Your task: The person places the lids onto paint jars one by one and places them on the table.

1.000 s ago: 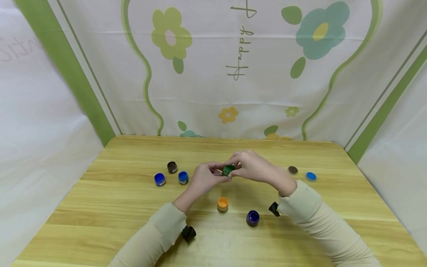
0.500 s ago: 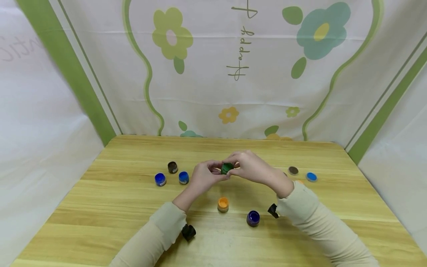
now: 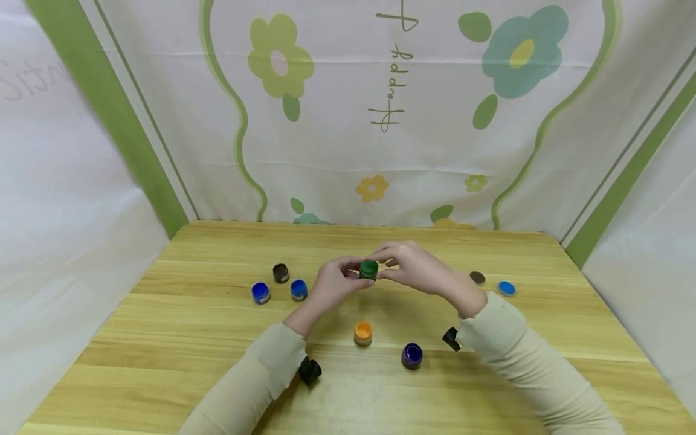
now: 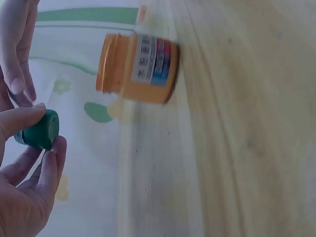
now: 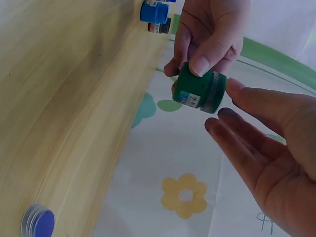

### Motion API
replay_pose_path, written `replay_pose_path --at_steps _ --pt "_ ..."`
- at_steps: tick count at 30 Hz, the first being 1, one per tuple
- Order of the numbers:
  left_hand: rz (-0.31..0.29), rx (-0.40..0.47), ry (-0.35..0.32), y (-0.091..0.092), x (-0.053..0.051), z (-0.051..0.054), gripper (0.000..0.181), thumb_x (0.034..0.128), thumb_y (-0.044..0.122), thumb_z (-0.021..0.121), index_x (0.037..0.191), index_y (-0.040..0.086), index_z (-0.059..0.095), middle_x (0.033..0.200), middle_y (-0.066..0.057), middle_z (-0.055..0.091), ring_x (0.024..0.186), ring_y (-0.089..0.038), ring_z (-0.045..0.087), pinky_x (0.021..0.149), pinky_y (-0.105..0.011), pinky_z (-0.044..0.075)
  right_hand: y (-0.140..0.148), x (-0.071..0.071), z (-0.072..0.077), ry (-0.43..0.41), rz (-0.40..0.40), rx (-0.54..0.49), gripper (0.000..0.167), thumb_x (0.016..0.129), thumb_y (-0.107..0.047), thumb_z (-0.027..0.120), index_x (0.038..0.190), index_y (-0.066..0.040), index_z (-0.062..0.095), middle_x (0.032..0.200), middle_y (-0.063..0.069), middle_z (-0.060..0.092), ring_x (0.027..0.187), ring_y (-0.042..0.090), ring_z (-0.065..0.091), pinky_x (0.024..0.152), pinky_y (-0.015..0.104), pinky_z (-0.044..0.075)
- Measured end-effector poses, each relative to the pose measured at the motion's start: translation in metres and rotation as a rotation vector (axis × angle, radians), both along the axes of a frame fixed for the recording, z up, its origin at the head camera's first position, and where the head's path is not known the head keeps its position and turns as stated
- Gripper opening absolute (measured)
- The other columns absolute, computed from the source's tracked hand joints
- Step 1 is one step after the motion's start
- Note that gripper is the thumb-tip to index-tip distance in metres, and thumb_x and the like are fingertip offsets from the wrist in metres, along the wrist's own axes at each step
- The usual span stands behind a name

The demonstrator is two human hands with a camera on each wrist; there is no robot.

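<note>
My left hand (image 3: 333,284) holds a small green paint jar (image 3: 368,270) above the middle of the table, pinched between thumb and fingers. In the right wrist view, the green jar (image 5: 197,89) lies tilted, its clear-rimmed end towards my right hand (image 5: 276,133). That hand's thumb is at the rim, touching or nearly so, while its other fingers stand slightly apart from the jar. Seen from the head, my right hand (image 3: 415,269) is just right of the jar. Below the hands stand an orange paint jar (image 3: 363,333) and a dark purple one (image 3: 412,356).
At the left stand a brown jar (image 3: 281,273), a dark blue jar (image 3: 261,293) and a lighter blue jar (image 3: 299,290). A brown lid (image 3: 477,278) and a blue lid (image 3: 507,288) lie at the right. A printed cloth (image 3: 326,139) hangs behind the wooden table (image 3: 163,338).
My right hand's fingers have loosened from the green jar and drawn slightly right. The jar has risen a little and tipped more upright in my left hand.
</note>
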State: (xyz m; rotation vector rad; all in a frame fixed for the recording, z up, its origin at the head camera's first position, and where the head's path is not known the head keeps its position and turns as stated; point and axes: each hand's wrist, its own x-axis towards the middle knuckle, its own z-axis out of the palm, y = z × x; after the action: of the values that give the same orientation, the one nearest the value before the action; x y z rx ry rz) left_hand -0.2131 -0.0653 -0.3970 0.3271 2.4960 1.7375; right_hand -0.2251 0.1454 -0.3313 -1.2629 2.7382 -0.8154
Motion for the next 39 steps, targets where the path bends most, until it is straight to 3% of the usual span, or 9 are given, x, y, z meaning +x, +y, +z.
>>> replay_pose_path --at_steps 7,13,20,28,39 --pt "0.014 -0.084 -0.002 -0.002 -0.01 -0.003 0.039 0.086 0.015 0.086 0.12 0.004 0.072 0.109 -0.007 0.073 0.095 -0.021 0.07 0.083 -0.037 0.059 0.012 -0.004 -0.003 -0.011 -0.022 0.005 0.035 0.094 -0.003 0.075 0.128 -0.002 0.071 0.13 0.015 0.066 0.118 0.034 0.063 0.093 0.049 0.055" --pt "0.001 -0.203 0.021 -0.001 -0.016 -0.007 0.039 0.0835 0.016 0.088 0.117 0.004 0.072 0.104 -0.005 0.072 0.095 -0.021 0.068 0.086 -0.04 0.057 0.023 -0.006 -0.008 -0.008 -0.049 0.024 0.034 0.092 -0.002 0.076 0.126 -0.003 0.072 0.126 0.013 0.068 0.112 0.032 0.066 0.09 0.047 0.056" --pt "-0.009 -0.276 0.012 -0.001 -0.022 -0.012 0.032 0.0835 0.012 0.087 0.112 0.006 0.073 0.099 -0.003 0.071 0.093 -0.019 0.066 0.085 -0.039 0.056 0.037 -0.011 -0.018 -0.038 -0.095 0.058 0.033 0.091 0.001 0.075 0.124 -0.001 0.072 0.12 0.014 0.07 0.105 0.035 0.067 0.087 0.047 0.057" --pt "-0.008 -0.282 0.007 -0.003 -0.024 -0.014 0.032 0.0823 0.004 0.086 0.112 0.002 0.073 0.101 -0.006 0.071 0.095 -0.022 0.066 0.086 -0.037 0.056 0.057 -0.014 -0.03 -0.11 -0.189 0.137 0.032 0.092 0.002 0.074 0.124 0.001 0.072 0.121 0.015 0.069 0.112 0.037 0.064 0.09 0.048 0.056" --pt "0.009 -0.322 -0.032 -0.003 -0.027 -0.015 0.035 0.0807 0.002 0.087 0.113 0.001 0.073 0.102 -0.007 0.071 0.097 -0.022 0.067 0.088 -0.037 0.056 0.074 -0.022 -0.048 -0.179 -0.246 0.212 0.031 0.092 0.001 0.075 0.124 0.001 0.072 0.124 0.019 0.068 0.112 0.039 0.064 0.091 0.049 0.056"
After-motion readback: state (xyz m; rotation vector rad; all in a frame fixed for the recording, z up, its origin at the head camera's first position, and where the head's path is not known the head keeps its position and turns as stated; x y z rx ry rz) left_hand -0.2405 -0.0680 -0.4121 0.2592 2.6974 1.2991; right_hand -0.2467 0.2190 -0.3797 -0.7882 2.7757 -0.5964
